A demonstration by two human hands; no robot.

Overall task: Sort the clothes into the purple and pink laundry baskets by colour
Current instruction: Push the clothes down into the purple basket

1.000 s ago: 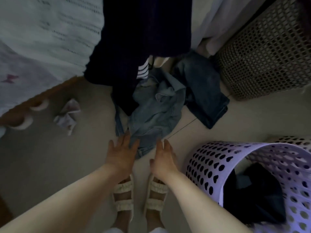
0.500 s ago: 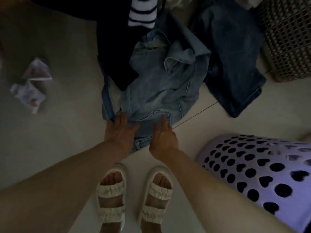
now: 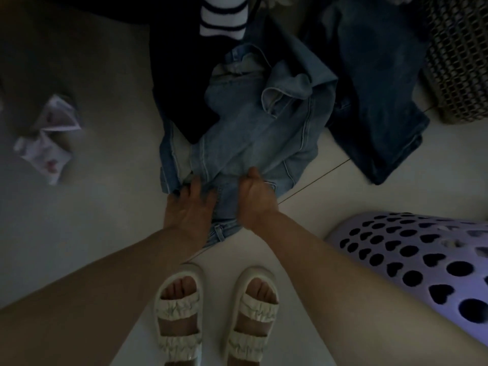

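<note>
Light jeans: pale denim [image 3: 253, 143] crumpled on the floor [image 3: 79, 220] just ahead of the sandalled feet, part-covered at the top left by a dark garment with white stripes [image 3: 184, 75].
Left hand: left hand [image 3: 188, 207] lies on the near edge of the pale denim with fingers [image 3: 190, 186] curling into the cloth; whether it has closed into a firm hold cannot be told.
Right hand: right hand [image 3: 254, 196] is bunched tight on a fold of the same denim.
Purple basket: purple basket [image 3: 412, 260] with heart-shaped holes stands at the right, near the hands; its inside is not visible from here.
Pink basket: not in view.
Left to sort: darker jeans [image 3: 375, 114], the striped garment, a small white item [image 3: 47, 143] well to the left (at least four pieces on the floor).
Progress: judged well short of finished; the pale denim is being gathered, not yet lifted.
Other container: a woven hamper [image 3: 459, 62] at the upper right.
Writing: none legible; the light is too dim.
</note>
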